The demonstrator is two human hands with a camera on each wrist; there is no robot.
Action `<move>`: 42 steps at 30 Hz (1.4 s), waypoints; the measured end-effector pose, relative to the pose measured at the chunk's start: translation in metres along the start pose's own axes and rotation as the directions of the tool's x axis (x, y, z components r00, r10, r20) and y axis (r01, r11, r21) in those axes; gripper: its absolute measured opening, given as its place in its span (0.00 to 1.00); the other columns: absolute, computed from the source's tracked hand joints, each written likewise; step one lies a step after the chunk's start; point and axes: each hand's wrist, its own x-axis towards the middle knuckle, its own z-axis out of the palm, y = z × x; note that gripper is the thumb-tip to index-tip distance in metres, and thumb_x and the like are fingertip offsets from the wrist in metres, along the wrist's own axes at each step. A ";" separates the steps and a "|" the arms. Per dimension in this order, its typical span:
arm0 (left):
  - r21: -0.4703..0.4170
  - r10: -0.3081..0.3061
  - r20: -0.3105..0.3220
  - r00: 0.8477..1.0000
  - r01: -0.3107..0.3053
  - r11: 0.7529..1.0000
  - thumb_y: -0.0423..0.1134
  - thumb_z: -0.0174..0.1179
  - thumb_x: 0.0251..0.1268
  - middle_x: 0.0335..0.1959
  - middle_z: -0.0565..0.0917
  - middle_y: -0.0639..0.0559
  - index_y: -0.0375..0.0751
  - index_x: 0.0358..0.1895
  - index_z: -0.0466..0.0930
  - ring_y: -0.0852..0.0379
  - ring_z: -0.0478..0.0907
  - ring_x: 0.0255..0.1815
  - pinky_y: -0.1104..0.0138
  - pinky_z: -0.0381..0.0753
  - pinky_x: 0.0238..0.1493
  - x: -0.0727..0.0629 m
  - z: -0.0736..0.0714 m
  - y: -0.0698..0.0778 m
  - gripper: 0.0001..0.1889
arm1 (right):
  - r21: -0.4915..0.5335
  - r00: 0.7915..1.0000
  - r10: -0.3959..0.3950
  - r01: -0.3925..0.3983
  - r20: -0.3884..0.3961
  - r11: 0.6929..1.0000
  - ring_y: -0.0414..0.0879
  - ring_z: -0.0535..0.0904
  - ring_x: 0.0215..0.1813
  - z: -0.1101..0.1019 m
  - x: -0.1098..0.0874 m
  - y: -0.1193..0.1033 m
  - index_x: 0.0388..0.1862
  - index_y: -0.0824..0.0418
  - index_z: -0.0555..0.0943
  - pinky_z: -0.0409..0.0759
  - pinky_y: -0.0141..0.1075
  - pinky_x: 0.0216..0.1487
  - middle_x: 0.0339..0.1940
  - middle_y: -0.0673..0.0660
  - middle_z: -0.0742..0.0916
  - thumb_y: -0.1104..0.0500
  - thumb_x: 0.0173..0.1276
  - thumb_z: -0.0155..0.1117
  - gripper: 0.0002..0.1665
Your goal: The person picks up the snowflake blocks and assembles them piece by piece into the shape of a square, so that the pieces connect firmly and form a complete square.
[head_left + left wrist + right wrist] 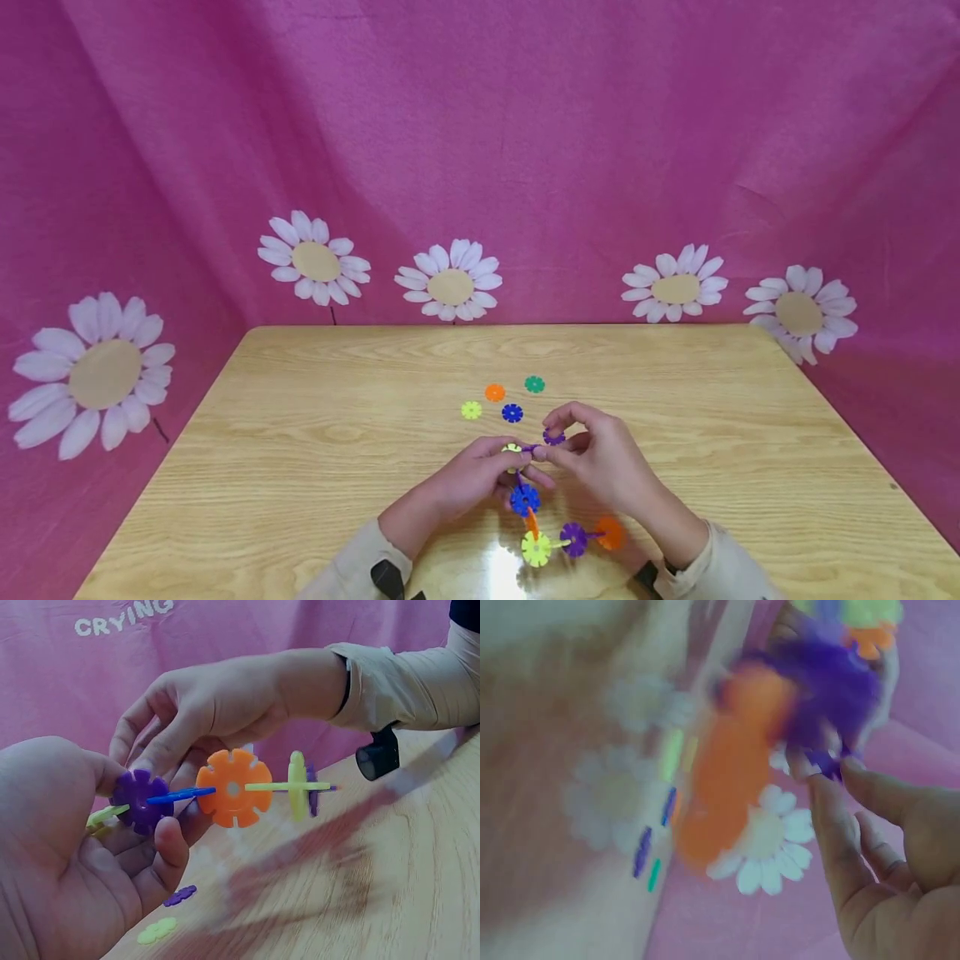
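Observation:
My left hand (480,475) grips the upper end of a chain of slotted plastic snowflake discs, by a yellow disc (512,458). Below it hang a blue disc (525,500), an orange one seen edge-on and another yellow disc (536,549). From there the chain turns right to a purple disc (574,540) and an orange disc (611,533). In the left wrist view, thumb and fingers hold around a purple chain disc (142,802). My right hand (603,458) pinches a purple disc (826,763) between thumb and fingertip, right at the chain's upper end.
On the wooden table (337,400), beyond the hands, lie loose yellow (471,410), orange (495,392), blue (512,413) and green (535,384) discs. A loose purple disc (554,437) shows beneath the right fingers. A pink curtain (525,167) with daisies hangs behind the table.

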 end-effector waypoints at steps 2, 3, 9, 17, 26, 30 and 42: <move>0.001 -0.010 0.002 1.000 0.010 1.000 0.44 0.45 0.80 0.51 0.87 0.37 0.33 0.60 0.75 0.63 0.77 0.26 0.72 0.73 0.28 0.000 -0.001 0.001 0.20 | -0.037 1.000 -0.002 0.001 -0.026 0.999 0.38 0.86 0.32 -0.006 0.001 -0.001 0.43 0.59 0.81 0.84 0.28 0.35 0.39 0.60 0.86 0.62 0.60 0.76 0.15; 0.001 -0.014 0.000 1.000 0.014 1.000 0.44 0.45 0.80 0.52 0.87 0.37 0.31 0.60 0.74 0.63 0.77 0.26 0.72 0.72 0.28 0.000 -0.001 0.001 0.20 | -0.050 0.999 -0.005 0.003 -0.036 0.999 0.38 0.86 0.32 -0.010 0.002 0.000 0.43 0.59 0.81 0.84 0.28 0.35 0.39 0.60 0.86 0.62 0.60 0.76 0.15; 0.020 -0.027 -0.028 0.999 0.028 0.999 0.44 0.42 0.80 0.50 0.88 0.41 0.28 0.60 0.73 0.61 0.76 0.26 0.73 0.73 0.29 0.001 -0.002 0.001 0.22 | -0.129 0.999 0.019 -0.024 -0.041 0.991 0.42 0.85 0.31 -0.028 0.014 0.013 0.45 0.61 0.81 0.83 0.29 0.33 0.39 0.57 0.86 0.61 0.63 0.74 0.13; 0.029 0.011 -0.043 0.999 -0.009 1.000 0.44 0.43 0.81 0.47 0.88 0.39 0.37 0.67 0.69 0.60 0.78 0.29 0.72 0.72 0.30 0.000 -0.003 0.003 0.21 | -0.225 0.991 0.092 -0.069 0.095 0.972 0.44 0.82 0.35 -0.037 0.026 0.026 0.46 0.63 0.83 0.81 0.32 0.35 0.37 0.55 0.86 0.58 0.65 0.71 0.14; 0.036 0.040 -0.057 0.998 -0.038 0.999 0.42 0.42 0.81 0.44 0.89 0.37 0.35 0.56 0.65 0.58 0.78 0.29 0.70 0.72 0.33 0.000 -0.002 0.006 0.14 | -0.221 0.943 0.263 -0.217 0.205 0.951 0.45 0.82 0.26 -0.029 0.034 0.037 0.47 0.69 0.81 0.81 0.35 0.27 0.32 0.55 0.84 0.60 0.66 0.69 0.16; 0.038 0.050 -0.062 0.997 -0.047 0.998 0.40 0.41 0.81 0.44 0.89 0.37 0.38 0.53 0.66 0.57 0.79 0.31 0.71 0.71 0.35 -0.001 -0.002 0.006 0.11 | -0.379 0.910 0.333 -0.225 0.247 0.898 0.44 0.80 0.23 -0.025 0.046 0.037 0.49 0.68 0.81 0.80 0.36 0.28 0.28 0.54 0.84 0.58 0.66 0.71 0.18; 0.048 0.063 -0.063 0.996 -0.060 0.997 0.40 0.40 0.82 0.45 0.88 0.36 0.40 0.52 0.67 0.58 0.77 0.29 0.71 0.71 0.35 -0.001 -0.004 0.005 0.09 | -0.576 0.931 0.245 -0.046 0.272 0.816 0.43 0.77 0.35 -0.012 0.069 0.053 0.36 0.58 0.85 0.80 0.41 0.43 0.31 0.50 0.86 0.60 0.62 0.73 0.05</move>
